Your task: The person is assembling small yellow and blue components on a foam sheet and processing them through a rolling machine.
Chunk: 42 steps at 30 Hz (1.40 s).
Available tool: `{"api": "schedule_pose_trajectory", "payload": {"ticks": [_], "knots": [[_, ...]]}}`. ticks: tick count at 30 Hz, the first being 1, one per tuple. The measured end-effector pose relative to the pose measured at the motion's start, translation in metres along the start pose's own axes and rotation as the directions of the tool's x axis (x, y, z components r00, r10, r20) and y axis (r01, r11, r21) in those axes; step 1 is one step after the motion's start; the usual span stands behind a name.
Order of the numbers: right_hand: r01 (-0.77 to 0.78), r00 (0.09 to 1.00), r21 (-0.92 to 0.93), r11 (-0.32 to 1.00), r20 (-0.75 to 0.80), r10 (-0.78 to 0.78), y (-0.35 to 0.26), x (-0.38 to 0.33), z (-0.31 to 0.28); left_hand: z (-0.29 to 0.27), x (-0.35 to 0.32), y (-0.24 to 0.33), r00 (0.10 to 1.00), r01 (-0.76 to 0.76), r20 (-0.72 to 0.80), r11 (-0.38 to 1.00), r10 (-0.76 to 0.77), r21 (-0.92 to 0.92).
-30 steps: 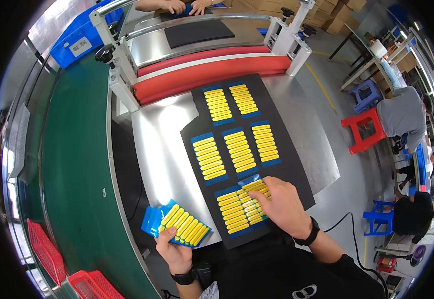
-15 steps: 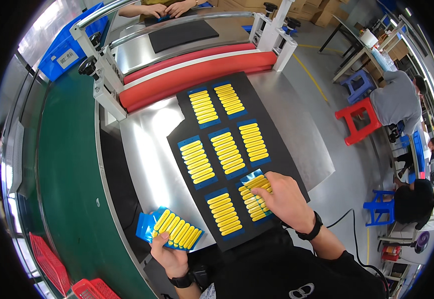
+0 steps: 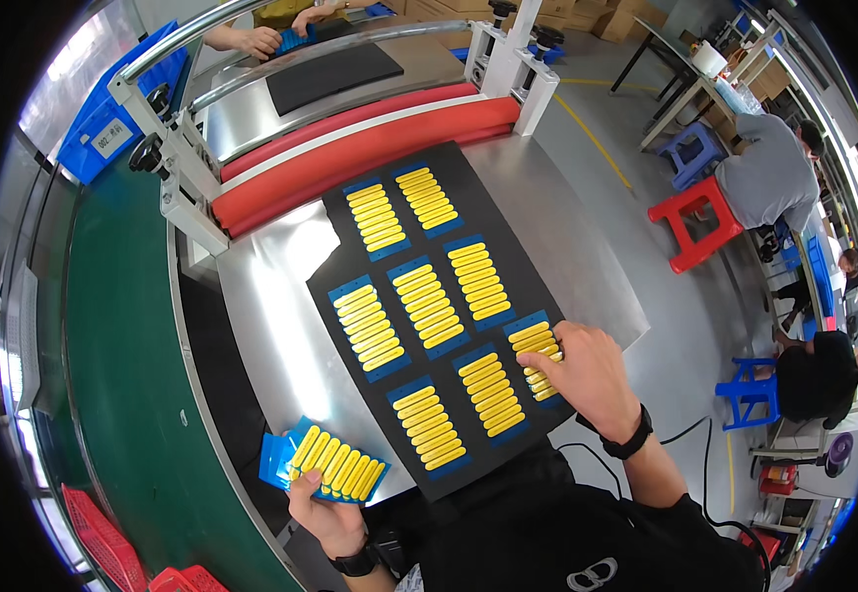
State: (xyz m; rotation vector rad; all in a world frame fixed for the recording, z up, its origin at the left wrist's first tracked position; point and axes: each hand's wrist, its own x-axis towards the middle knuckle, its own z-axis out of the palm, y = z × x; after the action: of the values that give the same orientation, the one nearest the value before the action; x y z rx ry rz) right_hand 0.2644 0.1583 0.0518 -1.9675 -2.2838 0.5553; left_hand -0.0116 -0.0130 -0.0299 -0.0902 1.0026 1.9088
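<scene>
A black mat (image 3: 345,232) lies on the steel table (image 3: 271,326) and carries several blue cards of yellow strips, such as the card (image 3: 427,304) in the middle. My right hand (image 3: 587,375) presses flat on the card (image 3: 530,340) at the mat's near right corner, fingers spread over its strips. My left hand (image 3: 325,508) holds a small fanned stack of the same blue cards (image 3: 325,466) off the table's near left edge, above the green belt.
A red roller (image 3: 350,148) with a white frame (image 3: 187,192) crosses the far end of the table. A green conveyor belt (image 3: 118,395) runs on the left. Another person's hands (image 3: 261,37) work beyond the roller. Seated people and red and blue stools (image 3: 690,222) are on the right.
The right hand stays on the near right card, pressing it down onto the mat. The left hand keeps the stack of cards. The view has shifted slightly.
</scene>
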Motion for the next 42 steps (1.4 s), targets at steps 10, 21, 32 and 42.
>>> {"api": "schedule_pose_trajectory", "payload": {"ticks": [10,21,32,42], "knots": [[0.054,0.967,-0.096,0.994,-0.243,-0.076,0.014,-0.002,-0.003,0.010,0.002,-0.001,0.998,-0.004,0.059,0.999,0.002,0.034],[-0.038,0.996,0.326,0.945,-0.062,0.062,0.062,-0.035,-0.037,-0.021,-0.032,0.009,0.979,0.198,-0.009,0.933,-0.205,0.299],[-0.173,0.984,0.531,0.830,0.055,0.170,0.068,-0.019,-0.043,0.012,-0.040,0.011,0.951,0.310,-0.073,0.912,-0.302,0.268],[-0.229,0.973,0.570,0.790,0.113,0.200,0.078,-0.012,-0.042,0.007,-0.035,0.004,0.937,0.344,-0.134,0.917,-0.322,0.202]]}}
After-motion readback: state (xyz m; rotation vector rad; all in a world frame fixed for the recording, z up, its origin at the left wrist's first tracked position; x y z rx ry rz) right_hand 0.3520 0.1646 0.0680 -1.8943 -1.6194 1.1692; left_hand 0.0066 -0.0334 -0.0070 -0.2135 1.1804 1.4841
